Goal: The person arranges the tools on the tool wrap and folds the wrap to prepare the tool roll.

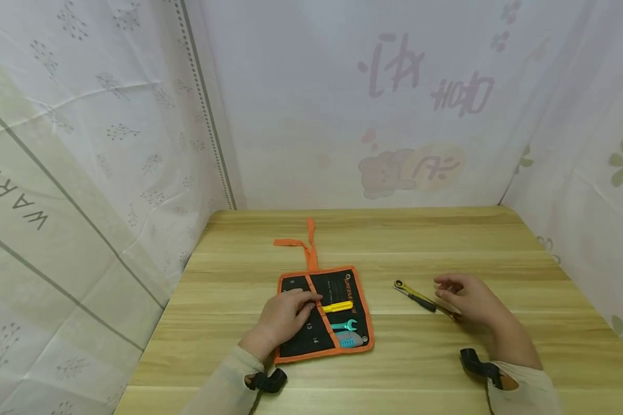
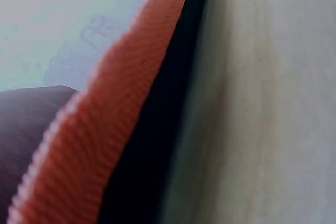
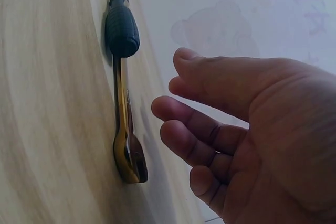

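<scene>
A black tool pouch (image 1: 296, 349) with orange edging lies spread on the table, slightly left of the middle. My left hand (image 1: 282, 318) rests on its pocket side, fingertips by the orange pocket band. From the pockets stick out a yellow handle (image 1: 338, 306), a teal open-end wrench (image 1: 345, 325) and a grey and blue utility knife (image 1: 350, 339). My right hand (image 1: 469, 300) hovers with loosely bent fingers, holding nothing. Beside it lie a yellowish ratchet wrench (image 3: 122, 153) and a small screwdriver with a black handle (image 3: 122, 30), one against the other.
Orange tie straps (image 1: 312, 253) stretch from the pouch toward the back of the wooden table (image 1: 420, 369). Printed curtains (image 1: 301, 115) hang behind and along both sides. In the left wrist view, the pouch's orange edge (image 2: 121, 77) fills much of the picture.
</scene>
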Tool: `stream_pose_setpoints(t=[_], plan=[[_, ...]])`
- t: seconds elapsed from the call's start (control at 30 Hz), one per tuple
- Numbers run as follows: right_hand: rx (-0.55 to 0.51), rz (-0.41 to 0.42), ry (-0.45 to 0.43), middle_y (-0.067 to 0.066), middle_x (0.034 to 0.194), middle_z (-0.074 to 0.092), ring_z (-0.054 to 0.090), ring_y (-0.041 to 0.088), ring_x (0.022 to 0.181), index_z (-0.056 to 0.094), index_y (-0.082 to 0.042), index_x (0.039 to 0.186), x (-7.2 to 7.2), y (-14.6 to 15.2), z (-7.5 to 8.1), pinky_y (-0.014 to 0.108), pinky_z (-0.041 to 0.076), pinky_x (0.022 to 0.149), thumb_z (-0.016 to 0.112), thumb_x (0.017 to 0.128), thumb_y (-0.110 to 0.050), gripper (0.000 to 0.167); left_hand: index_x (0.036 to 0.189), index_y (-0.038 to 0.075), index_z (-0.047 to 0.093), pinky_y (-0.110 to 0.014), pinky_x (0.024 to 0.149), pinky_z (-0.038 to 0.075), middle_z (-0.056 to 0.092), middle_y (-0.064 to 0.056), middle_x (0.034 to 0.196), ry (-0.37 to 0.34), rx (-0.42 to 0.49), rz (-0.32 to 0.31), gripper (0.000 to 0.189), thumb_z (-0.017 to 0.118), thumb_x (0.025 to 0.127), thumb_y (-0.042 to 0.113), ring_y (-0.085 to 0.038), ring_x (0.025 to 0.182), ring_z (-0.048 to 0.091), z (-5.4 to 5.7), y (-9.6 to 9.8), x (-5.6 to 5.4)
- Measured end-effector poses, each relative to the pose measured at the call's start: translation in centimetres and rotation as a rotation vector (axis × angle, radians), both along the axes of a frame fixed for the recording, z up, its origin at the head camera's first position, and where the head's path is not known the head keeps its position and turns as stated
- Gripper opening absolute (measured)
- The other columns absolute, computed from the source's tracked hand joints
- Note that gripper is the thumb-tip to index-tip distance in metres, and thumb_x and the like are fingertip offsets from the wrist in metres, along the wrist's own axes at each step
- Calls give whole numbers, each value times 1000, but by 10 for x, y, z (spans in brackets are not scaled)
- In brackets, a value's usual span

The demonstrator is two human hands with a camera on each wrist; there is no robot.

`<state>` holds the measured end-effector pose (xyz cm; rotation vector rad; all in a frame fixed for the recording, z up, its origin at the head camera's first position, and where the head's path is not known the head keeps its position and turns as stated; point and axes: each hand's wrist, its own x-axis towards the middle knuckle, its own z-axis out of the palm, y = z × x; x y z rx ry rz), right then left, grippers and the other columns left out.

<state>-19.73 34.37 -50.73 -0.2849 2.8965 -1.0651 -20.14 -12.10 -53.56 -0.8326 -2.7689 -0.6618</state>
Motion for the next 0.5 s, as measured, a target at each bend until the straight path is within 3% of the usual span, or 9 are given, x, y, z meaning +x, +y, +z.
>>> stream_pose_setpoints(t=[0.13,0.27,0.5], plan=[[10,9,4,-2,102,71,62,19,95,70,-2,130,0,0,1,31,53,76,72,102,-22,34,127,31,76,-27,64,50,74,12,111,-7,-2,9,25,70,103,24,-6,79,64,1,-1,1],[25,3,-8,-2,102,70,62,18,95,70,-2,130,0,0,1,32,53,76,73,102,-22,35,128,31,76,-30,70,54,74,8,122,-11,-6,6,26,70,104,25,-11,92,71,2,-1,1],[20,36,-16,-2,98,67,61,18,91,72,-1,126,1,3,-1,30,52,75,74,100,-20,32,121,32,76,-26,60,46,75,11,114,-37,-14,17,20,69,104,24,-3,75,61,5,0,1]])
